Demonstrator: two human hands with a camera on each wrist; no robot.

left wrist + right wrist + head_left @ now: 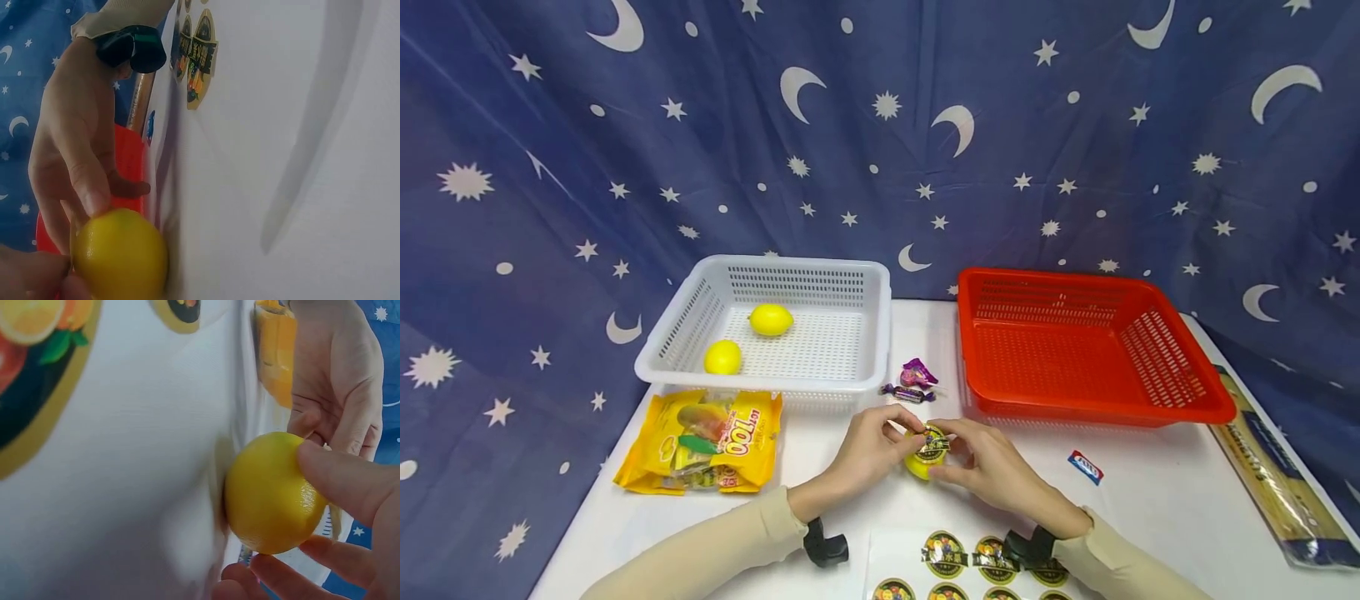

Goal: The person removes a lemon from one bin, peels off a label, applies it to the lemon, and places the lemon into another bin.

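Observation:
A yellow lemon [917,468] sits on the white table between the two hands, with a round black-and-gold fruit sticker [933,451] over its top. My right hand [1000,467] holds the lemon from the right, thumb on the near side and fingers round the far side. From the left, my left hand [868,450] pinches the sticker's edge between thumb and forefinger. In the right wrist view the lemon [272,494] lies against the right thumb [344,478]. The left wrist view shows the lemon [122,253] below the right hand [78,137], and the sticker's face is hidden there.
A sheet of round stickers [910,558] lies at the front. Behind stand a white basket [760,385] with two lemons and a red basket [1097,412]. Around them are a yellow candy bag [700,442], wrapped candies [910,393], a small wrapper [1086,467] and a long package [1285,492].

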